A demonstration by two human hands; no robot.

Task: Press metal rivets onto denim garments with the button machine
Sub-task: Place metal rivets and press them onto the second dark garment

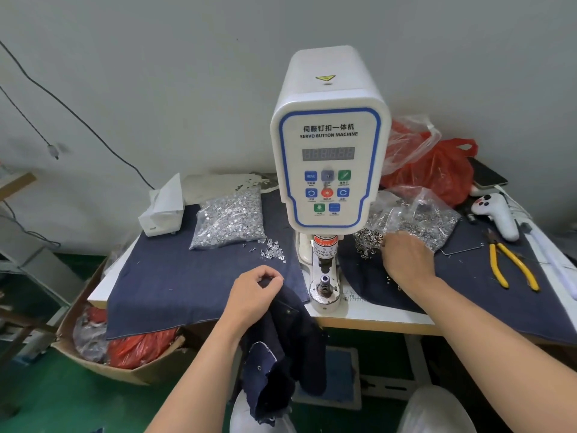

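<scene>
A rivet is being picked at centre right by the right hand [406,257], its grip's closure untellable, while the denim garment [281,339] is pinched by the left hand [254,292]; seating on the die [324,287] is judged next.

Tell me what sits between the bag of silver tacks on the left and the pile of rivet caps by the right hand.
In the head view, the button machine stands between the tack bag and the rivet caps; its press column fills the gap.

Lighting: even, soft, moderately bright; you work under diffuse overhead light. Shadows: faint, short, under your hands. Glare: mild sheen on the white button machine [329,142] housing and clear plastic bags [229,218]. Distortion: wide-angle bending at the edges. Focus: centre fairly sharp; bottom corners and display digits blurred.
</scene>
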